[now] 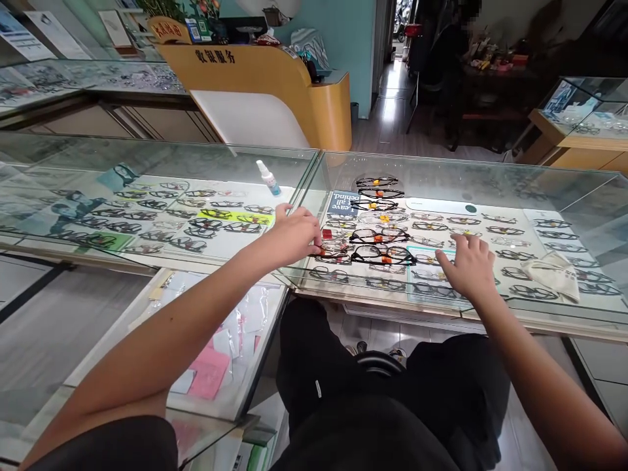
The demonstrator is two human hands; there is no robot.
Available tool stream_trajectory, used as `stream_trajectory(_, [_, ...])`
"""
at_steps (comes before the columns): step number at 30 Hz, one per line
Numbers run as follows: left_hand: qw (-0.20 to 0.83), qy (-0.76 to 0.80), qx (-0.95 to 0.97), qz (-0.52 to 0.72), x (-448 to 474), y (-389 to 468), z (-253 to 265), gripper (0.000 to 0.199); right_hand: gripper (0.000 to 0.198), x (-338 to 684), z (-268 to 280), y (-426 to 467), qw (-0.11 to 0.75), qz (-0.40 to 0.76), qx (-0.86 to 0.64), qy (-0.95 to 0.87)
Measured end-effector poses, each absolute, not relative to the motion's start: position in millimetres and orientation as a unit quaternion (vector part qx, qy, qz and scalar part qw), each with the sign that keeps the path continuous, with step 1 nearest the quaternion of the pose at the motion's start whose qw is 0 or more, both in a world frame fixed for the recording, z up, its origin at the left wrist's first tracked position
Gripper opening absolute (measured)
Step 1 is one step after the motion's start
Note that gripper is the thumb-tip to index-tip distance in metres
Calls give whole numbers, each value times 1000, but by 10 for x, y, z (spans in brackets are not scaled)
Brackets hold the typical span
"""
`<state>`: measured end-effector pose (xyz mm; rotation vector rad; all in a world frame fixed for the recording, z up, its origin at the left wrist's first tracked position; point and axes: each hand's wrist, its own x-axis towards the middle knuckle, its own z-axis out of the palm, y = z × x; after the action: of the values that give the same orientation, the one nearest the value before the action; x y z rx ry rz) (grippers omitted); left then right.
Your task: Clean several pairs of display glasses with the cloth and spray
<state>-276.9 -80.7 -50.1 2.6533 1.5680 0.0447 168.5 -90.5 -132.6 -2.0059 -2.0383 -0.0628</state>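
My left hand (pixel 297 232) is over the glass counter, its fingers curled down onto the end of a dark pair of eyeglasses (pixel 336 250). Beside these, a column of black eyeglasses with orange tags (pixel 380 255) lies on the glass top, running away from me. A small red object (pixel 326 233) sits close to my left fingertips. To the right of the column, my right hand (pixel 468 265) hovers over or rests on the glass, fingers apart and holding nothing. The nearest black pair reaches toward its thumb.
Rows of eyeglasses (pixel 429 227) show inside the glass display case (pixel 515 171). On top are a white spray bottle (pixel 268 178) and a pale cloth (pixel 552 275). An open drawer (pixel 267 386) at my left holds pink and clear packets. A yellow cashier desk (pixel 289 72) stands beyond.
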Motion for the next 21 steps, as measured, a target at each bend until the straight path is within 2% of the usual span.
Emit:
stream_trajectory(10, [33, 512, 858, 6, -2735, -774, -600, 29, 71, 1685, -1303, -894, 117, -19, -701, -703])
stream_trajectory(21, [22, 564, 825, -26, -2567, -967, -474, 13, 74, 1689, -1282, -900, 106, -18, -707, -699])
